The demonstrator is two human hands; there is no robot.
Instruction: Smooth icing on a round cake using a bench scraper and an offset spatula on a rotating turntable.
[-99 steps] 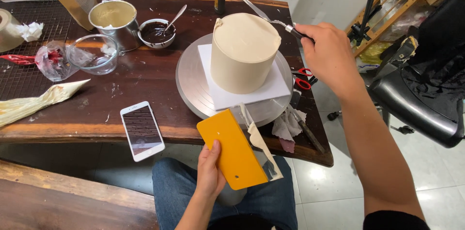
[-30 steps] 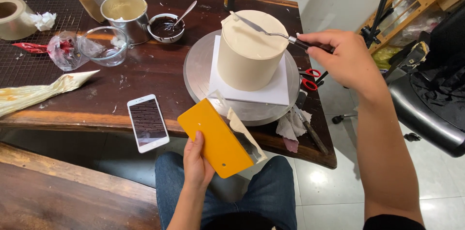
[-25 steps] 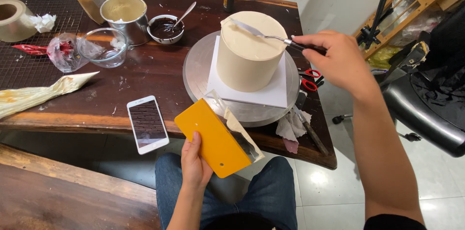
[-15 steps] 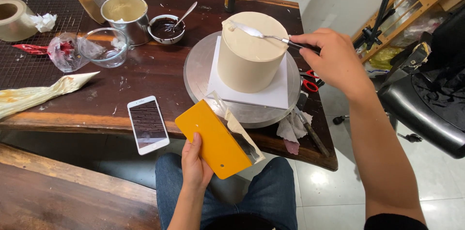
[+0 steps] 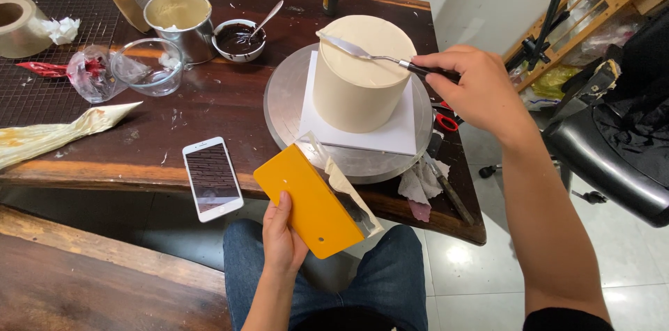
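A tall round cream-frosted cake stands on a white square board on a grey metal turntable. My right hand grips the black handle of a thin metal palette knife, whose blade lies flat across the cake's top near the left rim. My left hand holds an orange plastic scraper over my lap, below the table edge; a cream-smeared clear strip rests against the scraper.
A phone lies at the table's front edge. A piping bag lies left. A glass bowl, metal cup and bowl of dark sauce stand behind. Red-handled scissors and crumpled tissue lie right. A black chair stands beside.
The palette knife blade has swept from the cake's far rim down onto its top. The scraper in my left hand has shifted left and tilted slightly.
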